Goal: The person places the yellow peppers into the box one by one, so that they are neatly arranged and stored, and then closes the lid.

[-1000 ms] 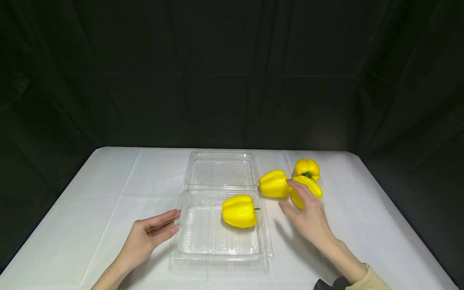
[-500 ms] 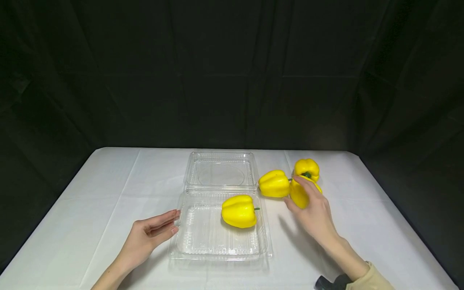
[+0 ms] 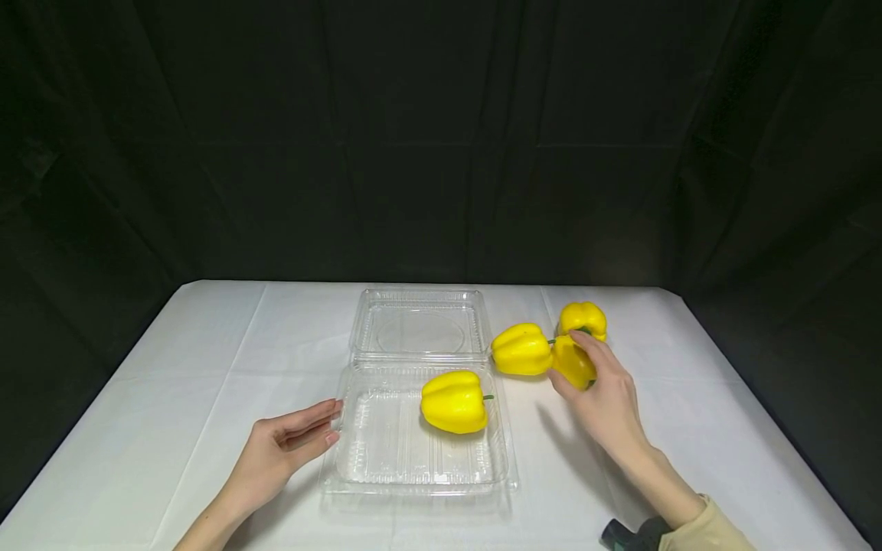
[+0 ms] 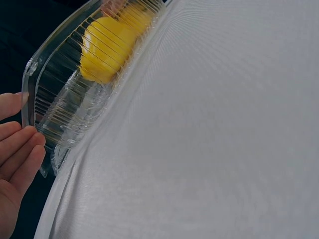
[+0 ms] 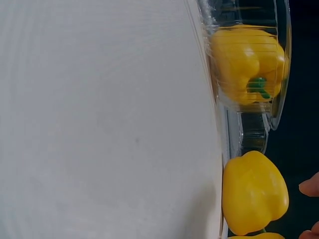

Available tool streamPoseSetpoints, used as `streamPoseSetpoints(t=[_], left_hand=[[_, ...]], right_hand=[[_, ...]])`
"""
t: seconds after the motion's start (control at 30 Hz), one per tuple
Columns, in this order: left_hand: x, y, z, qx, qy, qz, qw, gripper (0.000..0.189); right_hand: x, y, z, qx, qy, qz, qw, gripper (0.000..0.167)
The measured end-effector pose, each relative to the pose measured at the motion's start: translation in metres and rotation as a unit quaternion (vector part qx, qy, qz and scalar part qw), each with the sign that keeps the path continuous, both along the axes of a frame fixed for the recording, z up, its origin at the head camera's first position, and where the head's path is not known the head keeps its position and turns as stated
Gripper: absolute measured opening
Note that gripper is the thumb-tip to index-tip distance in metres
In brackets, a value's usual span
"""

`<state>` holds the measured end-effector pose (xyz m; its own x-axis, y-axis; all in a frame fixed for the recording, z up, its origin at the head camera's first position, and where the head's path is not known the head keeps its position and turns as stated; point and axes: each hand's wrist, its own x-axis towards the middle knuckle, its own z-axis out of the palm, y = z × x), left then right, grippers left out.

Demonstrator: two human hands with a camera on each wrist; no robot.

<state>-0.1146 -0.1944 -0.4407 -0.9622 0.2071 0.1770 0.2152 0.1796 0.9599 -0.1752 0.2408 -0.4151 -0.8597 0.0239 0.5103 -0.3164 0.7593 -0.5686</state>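
Only the head view shows right grip (image 3: 608,402) curled round a pepper (image 3: 570,363); left grip (image 3: 277,451), relaxed, touches container (image 3: 382,444).

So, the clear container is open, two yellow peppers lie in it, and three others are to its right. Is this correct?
Not quite: only one yellow pepper lies in the clear container, as the head view shows. The rest is correct.

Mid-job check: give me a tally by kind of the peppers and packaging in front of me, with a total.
Clear plastic container, lying open: 1
Yellow peppers: 4 (1 inside the container, 3 outside it, with the right hand at one of those)
Total: 5
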Motion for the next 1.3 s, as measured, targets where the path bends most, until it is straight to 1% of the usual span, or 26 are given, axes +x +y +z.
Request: streamPoseSetpoints(t=[0.3, 0.6, 1.07, 1.3], left_hand=[[0.0, 0.0, 0.0, 0.002, -0.004, -0.004, 1.0, 0.047], [0.0, 0.0, -0.001, 0.005, -0.01, -0.006, 0.9999, 0.047], [0.0, 0.0, 0.0, -0.001, -0.011, -0.002, 0.9999, 0.046], [0.0, 0.0, 0.001, -0.001, -0.01, -0.002, 0.9999, 0.047]], right_hand=[[-0.003, 0.005, -0.001, -0.001, -0.017, -0.02, 0.9997, 0.062], [-0.004, 0.008, -0.001, -0.001, -0.016, -0.026, 0.9995, 0.063], [-0.008, 0.015, -0.002, -0.011, -0.054, -0.063, 0.9965, 0.065], [-0.012, 0.02, -0.007, -0.009, -0.084, -0.081, 0.9932, 0.069]])
